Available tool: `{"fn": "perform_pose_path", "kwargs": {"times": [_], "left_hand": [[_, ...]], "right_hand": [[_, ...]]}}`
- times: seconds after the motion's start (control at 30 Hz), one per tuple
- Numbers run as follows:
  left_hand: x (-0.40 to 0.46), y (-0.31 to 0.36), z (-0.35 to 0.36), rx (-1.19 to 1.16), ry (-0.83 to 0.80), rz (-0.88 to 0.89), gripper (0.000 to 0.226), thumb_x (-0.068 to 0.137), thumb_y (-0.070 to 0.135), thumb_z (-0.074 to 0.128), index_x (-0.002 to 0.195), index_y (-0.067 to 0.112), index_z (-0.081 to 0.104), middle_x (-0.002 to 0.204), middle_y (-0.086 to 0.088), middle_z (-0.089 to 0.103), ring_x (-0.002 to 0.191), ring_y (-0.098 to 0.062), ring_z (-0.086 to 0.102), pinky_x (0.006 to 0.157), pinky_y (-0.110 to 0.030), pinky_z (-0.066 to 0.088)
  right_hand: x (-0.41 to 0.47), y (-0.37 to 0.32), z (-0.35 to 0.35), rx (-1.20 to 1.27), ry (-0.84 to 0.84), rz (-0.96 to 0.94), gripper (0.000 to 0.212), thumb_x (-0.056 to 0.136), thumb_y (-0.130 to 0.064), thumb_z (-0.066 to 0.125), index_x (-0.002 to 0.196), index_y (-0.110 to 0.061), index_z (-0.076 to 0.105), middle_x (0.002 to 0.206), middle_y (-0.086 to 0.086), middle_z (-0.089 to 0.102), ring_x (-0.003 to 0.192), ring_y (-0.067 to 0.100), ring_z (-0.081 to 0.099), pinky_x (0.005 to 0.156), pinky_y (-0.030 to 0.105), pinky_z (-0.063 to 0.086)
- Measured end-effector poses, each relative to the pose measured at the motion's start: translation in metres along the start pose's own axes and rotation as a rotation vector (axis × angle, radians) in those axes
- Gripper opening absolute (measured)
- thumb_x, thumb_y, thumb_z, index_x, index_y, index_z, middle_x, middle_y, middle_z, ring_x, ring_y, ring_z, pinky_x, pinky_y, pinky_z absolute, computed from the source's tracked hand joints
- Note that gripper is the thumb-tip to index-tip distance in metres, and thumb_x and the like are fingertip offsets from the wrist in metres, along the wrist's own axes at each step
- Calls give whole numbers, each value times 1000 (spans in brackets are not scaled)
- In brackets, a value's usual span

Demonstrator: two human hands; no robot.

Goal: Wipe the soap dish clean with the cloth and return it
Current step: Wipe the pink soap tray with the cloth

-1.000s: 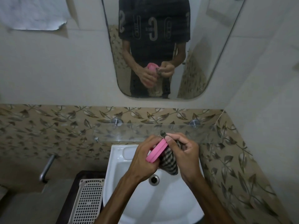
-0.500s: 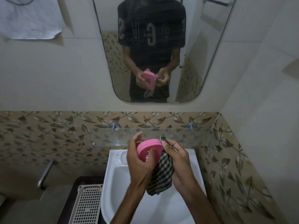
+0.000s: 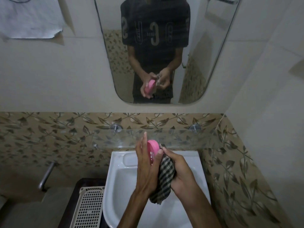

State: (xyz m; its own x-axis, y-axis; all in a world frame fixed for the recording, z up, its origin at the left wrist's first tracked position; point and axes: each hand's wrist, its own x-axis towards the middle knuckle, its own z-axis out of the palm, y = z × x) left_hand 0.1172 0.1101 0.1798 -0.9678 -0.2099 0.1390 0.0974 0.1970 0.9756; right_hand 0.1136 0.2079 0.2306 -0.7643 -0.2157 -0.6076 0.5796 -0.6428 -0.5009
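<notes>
A: Where are the arms?

B: Both forearms reach forward over the white sink [image 3: 115, 181]. The left hand [image 3: 146, 168] stands nearly upright, fingers stretched toward the glass shelf [image 3: 189, 137], thumb hooked over the near rim of the pink soap dish [image 3: 152, 149]. It clasps the dish between palm and thumb, held on edge, slotted face toward the camera.

A: And the other one?

B: The right hand [image 3: 181, 173] is curled tight around the checked cloth [image 3: 164, 180], bunched at the top and pressed against the dish's right side. The loose end hangs down over the basin.

A: Anything in the sink?

B: I can't see anything lying in it; the hands cover much of the bowl. A white perforated basket [image 3: 88, 209] sits left of it. I can't tell its contents.
</notes>
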Motion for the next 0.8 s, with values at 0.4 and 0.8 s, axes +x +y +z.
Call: {"fn": "perform_pose_path", "kwargs": {"times": [0.4,0.8], "left_hand": [[19,2,-35,-962,-135,-607,67,100,56,50,139,5,64,130,-23,69,115,-34,70,88,-45,62],[33,31,-41,-1077,-79,-761,75,89,36,62,148,-7,47,128,-26,55,112,-36,59,92,-41,49]], "right_hand": [[-12,-14,-13,-240,-185,-192,32,93,-17,68,120,-1,70,113,20,73,102,34,70,108,53,49],[9,26,-16,-1079,-25,-1109,19,89,-12,78,103,-25,80,99,-6,70,95,9,68,79,17,55]]}}
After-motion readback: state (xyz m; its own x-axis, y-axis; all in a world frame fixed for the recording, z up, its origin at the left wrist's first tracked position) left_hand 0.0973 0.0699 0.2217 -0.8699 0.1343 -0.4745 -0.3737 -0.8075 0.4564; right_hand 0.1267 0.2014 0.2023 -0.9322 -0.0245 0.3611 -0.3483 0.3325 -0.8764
